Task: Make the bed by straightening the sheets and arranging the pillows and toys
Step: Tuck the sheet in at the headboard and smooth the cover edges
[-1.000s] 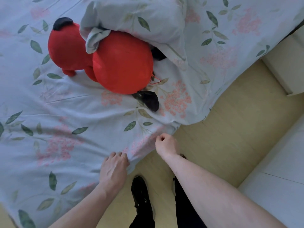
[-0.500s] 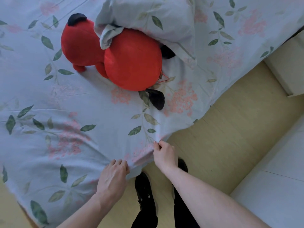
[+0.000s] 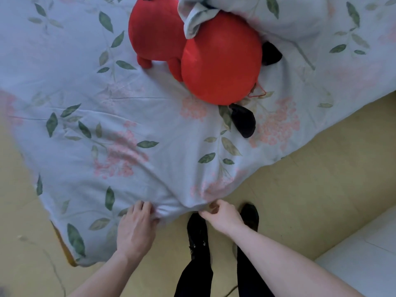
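Two hands work the near corner of the floral sheet, so the step in hand looks like straightening it over the bed. From the left: the left hand presses on the hanging edge with its fingers curled into a bunch of cloth, its grip clamped on the fabric; just right of it the right hand pinches the corner fold between thumb and fingers, above the black shoes on the yellow floor. Farther up the bed lies the red plush toy, its back end tucked under the pillow at the top right. Next — in my judgement — comes a firm outward pull to flatten the creases fanning from the corner, then lifting the toy and pillow into place. Compared with a second ago, the corner has been drawn nearer the person's feet and the hands sit lower — the toy now lies higher in view
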`<state>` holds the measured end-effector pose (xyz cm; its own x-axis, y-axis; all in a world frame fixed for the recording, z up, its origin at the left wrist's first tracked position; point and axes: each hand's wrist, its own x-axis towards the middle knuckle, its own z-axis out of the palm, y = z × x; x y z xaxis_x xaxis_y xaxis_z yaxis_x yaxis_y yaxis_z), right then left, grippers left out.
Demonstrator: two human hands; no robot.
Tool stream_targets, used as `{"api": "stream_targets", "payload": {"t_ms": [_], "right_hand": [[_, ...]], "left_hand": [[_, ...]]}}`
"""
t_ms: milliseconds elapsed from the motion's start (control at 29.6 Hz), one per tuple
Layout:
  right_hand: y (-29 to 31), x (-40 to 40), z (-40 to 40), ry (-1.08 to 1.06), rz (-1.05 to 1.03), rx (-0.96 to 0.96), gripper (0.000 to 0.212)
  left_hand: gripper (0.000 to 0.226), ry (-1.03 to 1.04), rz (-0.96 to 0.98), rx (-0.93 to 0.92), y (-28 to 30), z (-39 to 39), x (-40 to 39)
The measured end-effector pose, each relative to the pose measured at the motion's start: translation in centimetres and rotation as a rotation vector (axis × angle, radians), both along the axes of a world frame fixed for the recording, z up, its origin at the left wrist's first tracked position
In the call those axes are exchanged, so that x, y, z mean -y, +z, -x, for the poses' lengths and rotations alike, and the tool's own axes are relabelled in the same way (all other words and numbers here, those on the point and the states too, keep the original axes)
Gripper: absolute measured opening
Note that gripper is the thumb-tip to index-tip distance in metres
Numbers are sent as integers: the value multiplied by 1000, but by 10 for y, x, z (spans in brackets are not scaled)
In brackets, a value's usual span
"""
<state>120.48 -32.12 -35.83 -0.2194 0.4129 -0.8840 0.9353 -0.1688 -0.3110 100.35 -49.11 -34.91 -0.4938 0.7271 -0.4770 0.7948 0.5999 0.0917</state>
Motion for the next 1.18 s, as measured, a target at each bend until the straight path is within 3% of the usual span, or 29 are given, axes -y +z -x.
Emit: {"api": "stream_targets", "payload": {"t_ms": [101,236,338,507,676,777,912,980,1081,1182], "right_hand": [[2,15,30,-72,-2,-28,55],[-8,31,56,-308,-49,10,18],[-5,45,55,-430,-65,-20,18],[20,75,33,-285,-213,-43,39],[30,106,-13,-102,-173,83,33],[26,113,-21,-110,-114,84,34],[16,107,-7,-192,-90,-18,28],[15,99,2,-175,-77,-66,24],[11,89,15,-103,-56,-95,18],[6,93,25,-124,-42,-125,18]], "left_hand": [[17,6,-29,-8,-5,5,7],[17,6,-109,1,0,6,18],[19,1,-179,1,10,6,29],[26,26,-229,-7,24,4,51],[29,123,-171,-7,23,-1,67],[21,187,-111,97,13,6,63],[9,114,-63,123,12,17,72],[9,337,-85,99,19,19,88],[33,797,-82,73,27,28,119],[58,1006,72,90,24,51,149]]}}
